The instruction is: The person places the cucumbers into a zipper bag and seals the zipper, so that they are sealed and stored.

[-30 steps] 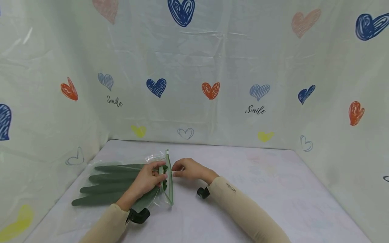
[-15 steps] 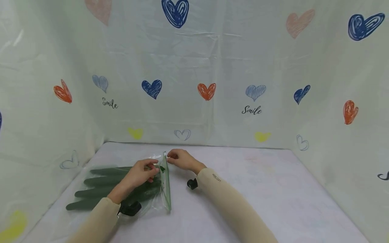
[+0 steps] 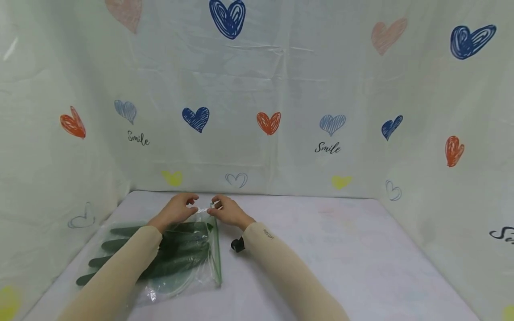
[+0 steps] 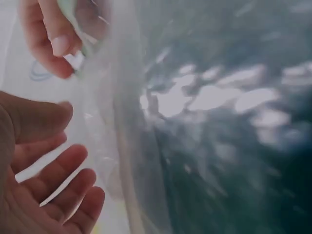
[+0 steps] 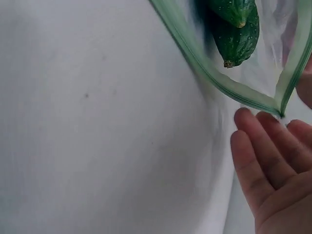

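Note:
A clear zip bag (image 3: 186,263) with a green closure strip (image 3: 216,258) lies on the table's left half. Several cucumbers (image 3: 180,243) are inside; their dark ends show through the open mouth in the right wrist view. At the strip's far corner, my right hand (image 3: 230,211) pinches the bag edge beside a small white piece (image 4: 75,61). My left hand (image 3: 176,208) hovers by the bag's far edge, fingers spread and loosely bent, holding nothing. The left forearm hides part of the bag and the cucumbers.
The white-covered table (image 3: 321,258) extends to the right of the bag. A pale curtain (image 3: 297,89) printed with hearts stands behind it and at both sides. Each wrist carries a camera; the right wrist's black camera (image 3: 238,244) is visible.
My left hand has let go of the bag's mouth and moved away to its far edge. My right hand has moved left and away to the strip's far corner.

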{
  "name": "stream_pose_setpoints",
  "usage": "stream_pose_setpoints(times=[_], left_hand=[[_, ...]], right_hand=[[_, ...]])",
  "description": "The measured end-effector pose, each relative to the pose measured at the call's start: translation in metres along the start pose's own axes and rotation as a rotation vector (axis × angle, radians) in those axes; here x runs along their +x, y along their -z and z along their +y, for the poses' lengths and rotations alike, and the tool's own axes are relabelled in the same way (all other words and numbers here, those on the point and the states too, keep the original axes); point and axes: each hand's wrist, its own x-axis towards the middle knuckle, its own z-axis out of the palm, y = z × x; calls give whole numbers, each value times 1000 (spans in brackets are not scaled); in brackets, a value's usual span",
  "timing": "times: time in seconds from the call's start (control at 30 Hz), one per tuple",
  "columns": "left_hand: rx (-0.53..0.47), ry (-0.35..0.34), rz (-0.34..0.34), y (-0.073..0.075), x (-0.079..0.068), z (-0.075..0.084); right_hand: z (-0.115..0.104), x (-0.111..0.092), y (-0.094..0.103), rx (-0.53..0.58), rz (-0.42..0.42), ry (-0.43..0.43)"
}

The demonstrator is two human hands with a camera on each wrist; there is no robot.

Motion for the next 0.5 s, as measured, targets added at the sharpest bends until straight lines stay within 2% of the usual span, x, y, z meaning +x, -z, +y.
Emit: stream_pose_setpoints(times=[0.1,0.23,0.33,0.5], left_hand=[[-27,13,-63,-3,10,-1],[-128,40,-113,-8,19,-1],[-196,40,-120,-10,22,0],[-239,30,-100,-12,24,-1]], right_hand=[[1,4,-3,58,65,-11],[-1,6,-6,132,123,-21],[-1,7,-8,148,138,-10],[-1,5,-10,123,161,6]])
